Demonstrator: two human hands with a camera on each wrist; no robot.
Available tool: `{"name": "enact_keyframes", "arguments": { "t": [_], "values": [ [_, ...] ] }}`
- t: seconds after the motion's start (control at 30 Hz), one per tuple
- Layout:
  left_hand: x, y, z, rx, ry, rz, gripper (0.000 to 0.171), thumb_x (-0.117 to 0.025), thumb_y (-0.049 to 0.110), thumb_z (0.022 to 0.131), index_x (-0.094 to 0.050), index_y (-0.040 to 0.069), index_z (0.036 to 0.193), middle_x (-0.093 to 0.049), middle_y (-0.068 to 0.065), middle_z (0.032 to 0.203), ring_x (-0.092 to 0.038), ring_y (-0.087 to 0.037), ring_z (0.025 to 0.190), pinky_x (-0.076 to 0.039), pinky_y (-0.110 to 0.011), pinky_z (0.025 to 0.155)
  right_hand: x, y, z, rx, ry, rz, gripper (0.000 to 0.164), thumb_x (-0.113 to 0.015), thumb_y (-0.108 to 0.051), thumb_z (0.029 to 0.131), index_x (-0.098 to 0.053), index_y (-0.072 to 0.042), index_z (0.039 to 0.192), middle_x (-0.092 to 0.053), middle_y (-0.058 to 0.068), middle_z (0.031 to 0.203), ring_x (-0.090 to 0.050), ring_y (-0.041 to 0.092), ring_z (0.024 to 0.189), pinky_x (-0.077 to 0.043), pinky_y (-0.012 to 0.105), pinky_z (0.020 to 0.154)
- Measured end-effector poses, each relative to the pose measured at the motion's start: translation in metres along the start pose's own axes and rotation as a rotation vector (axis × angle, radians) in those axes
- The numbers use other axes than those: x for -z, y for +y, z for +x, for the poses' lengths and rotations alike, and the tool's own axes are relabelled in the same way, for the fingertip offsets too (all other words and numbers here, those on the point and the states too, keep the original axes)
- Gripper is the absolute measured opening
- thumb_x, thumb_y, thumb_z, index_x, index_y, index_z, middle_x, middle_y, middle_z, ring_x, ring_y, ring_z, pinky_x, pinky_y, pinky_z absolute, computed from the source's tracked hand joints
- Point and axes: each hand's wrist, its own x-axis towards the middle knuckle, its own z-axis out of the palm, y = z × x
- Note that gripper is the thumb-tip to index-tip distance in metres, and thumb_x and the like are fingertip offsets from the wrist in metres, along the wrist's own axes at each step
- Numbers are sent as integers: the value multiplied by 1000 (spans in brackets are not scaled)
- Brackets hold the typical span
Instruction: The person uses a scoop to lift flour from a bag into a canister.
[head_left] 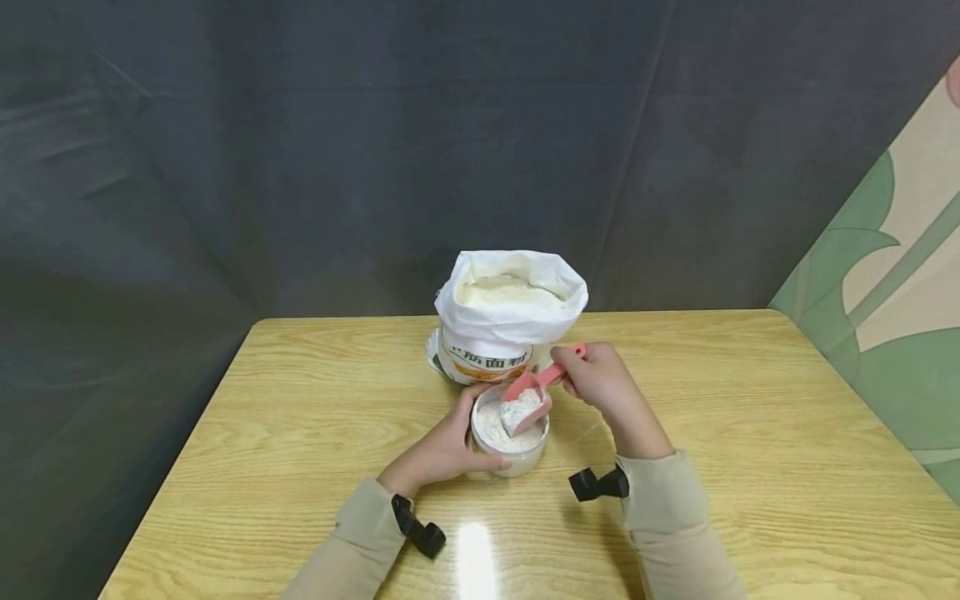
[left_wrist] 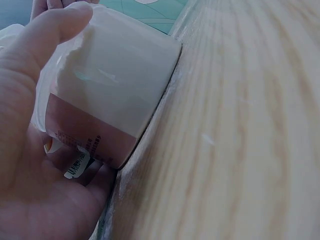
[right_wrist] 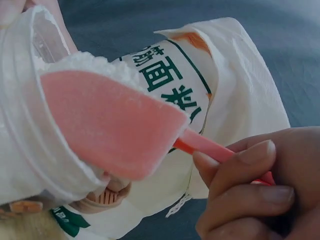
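Observation:
A pink scoop (head_left: 531,392) heaped with white flour (right_wrist: 97,67) sits tilted at the mouth of a clear round jar (head_left: 517,462). My right hand (head_left: 602,379) grips the scoop by its handle. Around the jar's left side curls my left hand (head_left: 446,446), its thumb on the near side. In the left wrist view the jar (left_wrist: 125,65) stands on the table, pale flour showing through its wall and a brown label low down. Flour fills the jar to near its rim. Just behind it stands an open white flour bag (head_left: 498,321) with flour inside.
The wooden table (head_left: 330,400) stretches to both sides of the jar. A dark cloth (head_left: 360,167) hangs along its far edge. To the right is a wall with a green and beige leaf pattern (head_left: 892,317). Black wrist cameras (head_left: 596,483) are strapped over both sleeves.

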Motion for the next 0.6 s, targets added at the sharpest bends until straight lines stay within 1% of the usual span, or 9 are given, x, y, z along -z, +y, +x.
{"name": "enact_keyframes", "arguments": {
  "t": [0.1, 0.27, 0.33, 0.43, 0.6],
  "values": [
    [0, 1, 0, -6, -1, 6, 104, -90, 22, 77, -22, 22, 156, -30, -3, 159, -28, -20, 147, -23, -46, 119, -2, -4, -4, 19, 24, -63, 42, -53, -16, 98, -52, -12, 57, -46, -3, 49, -34, 11, 47, -27, 24, 46],
    [0, 0, 0, -17, -2, 10, 105, -91, 22, 76, -22, 23, 155, -30, -1, 159, -29, -19, 147, -23, -46, 119, -8, -9, -10, 70, 56, -166, 40, -52, -18, 99, -55, -7, 61, -50, 1, 52, -38, 16, 50, -29, 27, 49],
    [0, -1, 0, -19, -2, 9, 105, -91, 23, 76, -22, 24, 155, -30, 0, 159, -28, -18, 147, -23, -46, 119, -11, -10, -12, 91, 64, -193, 40, -51, -19, 99, -56, -6, 62, -50, 2, 52, -39, 17, 50, -29, 27, 48],
    [0, -2, 1, -15, -4, 3, 104, -91, 23, 76, -22, 25, 155, -30, 2, 159, -28, -16, 147, -23, -44, 119, -14, -12, -15, 116, 76, -223, 41, -51, -19, 99, -55, -8, 60, -51, 3, 52, -40, 17, 51, -29, 27, 48],
    [0, -3, 1, -10, -4, 5, 105, -91, 24, 76, -22, 26, 155, -30, 3, 159, -28, -16, 147, -22, -44, 119, -16, -14, -18, 145, 77, -262, 42, -53, -22, 101, -54, -9, 60, -51, 2, 53, -41, 17, 51, -29, 28, 48]
  ]
}}
